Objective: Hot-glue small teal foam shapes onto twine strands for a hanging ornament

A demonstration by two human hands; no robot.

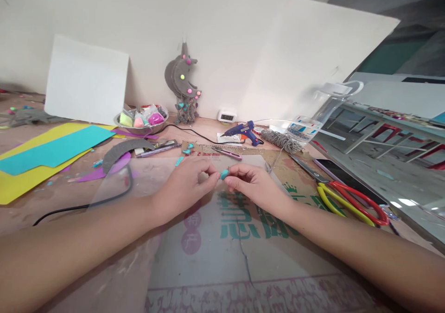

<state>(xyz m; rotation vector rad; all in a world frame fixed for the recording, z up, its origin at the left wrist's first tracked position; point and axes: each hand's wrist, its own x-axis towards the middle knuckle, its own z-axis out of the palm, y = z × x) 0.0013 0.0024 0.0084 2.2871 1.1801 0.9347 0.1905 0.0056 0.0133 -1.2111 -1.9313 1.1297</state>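
Between the fingertips of both hands is a small turquoise piece (pixel 224 174), partly covered, so its full shape cannot be told. My left hand (pixel 191 181) pinches it from one side with thumb and forefinger. From the other side my right hand (pixel 252 183) grips it in a pinch too. Below them a thin grey string (pixel 243 245) lies over the printed cardboard and plastic sheet (pixel 208 276). Several small turquoise cut pieces (pixel 188 150) lie just beyond my left hand, close to a pink craft knife (pixel 227 153).
At right lie large scissors (pixel 347 201), a phone (pixel 347 178) and a grey yarn bundle (pixel 283 140) beside a clear jug (pixel 309 118). A blue glue gun (pixel 245 132) sits behind. A decorated grey moon (pixel 182 79) hangs beyond a bowl (pixel 141 129). Coloured sheets (pixel 59 148) cover the left.
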